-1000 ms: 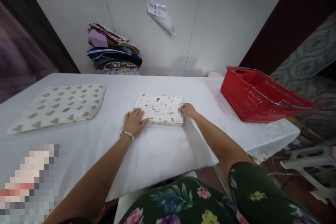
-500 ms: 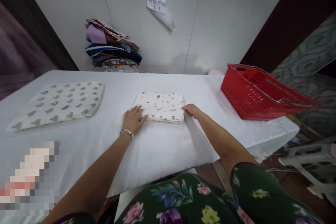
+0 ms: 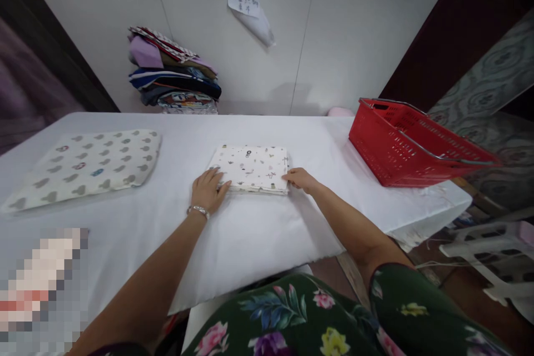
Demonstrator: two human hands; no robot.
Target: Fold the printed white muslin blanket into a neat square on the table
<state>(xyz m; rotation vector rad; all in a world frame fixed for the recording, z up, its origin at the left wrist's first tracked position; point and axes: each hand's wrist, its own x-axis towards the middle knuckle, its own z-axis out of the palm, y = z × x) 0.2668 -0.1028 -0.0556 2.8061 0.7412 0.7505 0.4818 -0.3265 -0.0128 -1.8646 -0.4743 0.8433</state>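
The cloth (image 3: 252,168) is already folded, but its near layers look not fully even. The left hand (image 3: 206,191) lies open on it; the right hand (image 3: 301,179) pinches its edge.

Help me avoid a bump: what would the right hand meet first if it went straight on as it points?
The right hand would first meet the folded printed cloth at its fingers, though depth is unclear.
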